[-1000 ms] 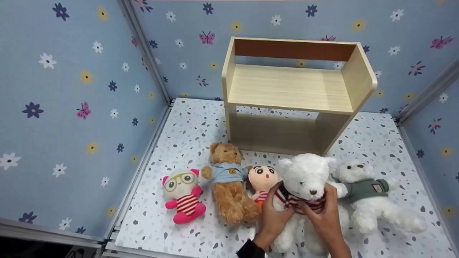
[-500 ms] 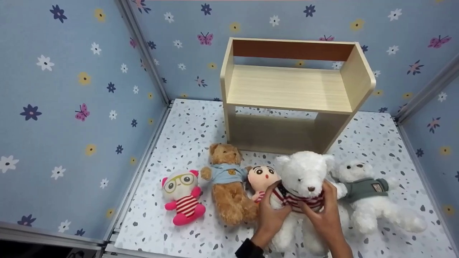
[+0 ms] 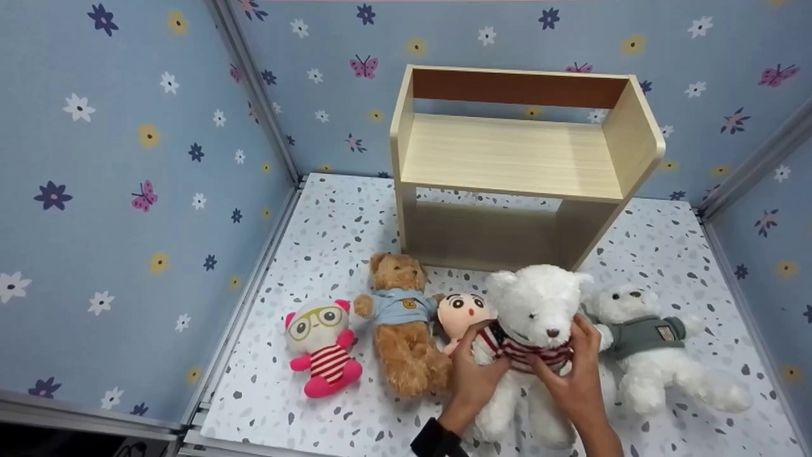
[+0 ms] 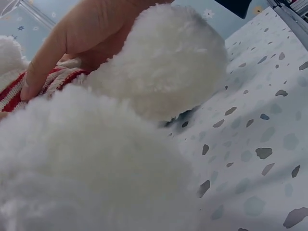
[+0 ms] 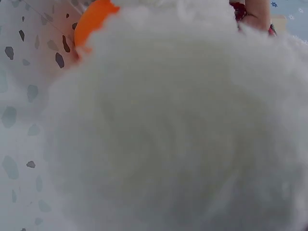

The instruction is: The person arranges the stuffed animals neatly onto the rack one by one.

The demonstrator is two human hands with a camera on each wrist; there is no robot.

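White bear: a fluffy white plush bear [image 3: 539, 301] in a red, white and navy striped knit shirt [image 3: 531, 357], upright between the two hands, its face toward the head camera; whether its weight rests on the table cannot be told
Left hand: the left hand [image 3: 477, 379], a black band [image 3: 438, 438] at its wrist, grips the bear's flank on the doll's side, thumb over the front of the shirt
Right hand: the right hand [image 3: 576, 377] grips the opposite flank, its thumb also on the shirt front, just beside the other thumb and below the muzzle
Doll side: a pale-faced plush doll with thick black brows [image 3: 465, 312], just beside the left hand; beyond it a brown plush bear in a light-blue shirt [image 3: 406, 343], then a pink-and-white plush panda with yellow glasses [image 3: 327, 355]
Green-shirt side: a white plush toy in a dark-green shirt [image 3: 647, 336], lying near the right hand
Shelf: a two-tier pale wooden shelf [image 3: 510, 155], behind the toys on a white speckled table [image 3: 266, 409]
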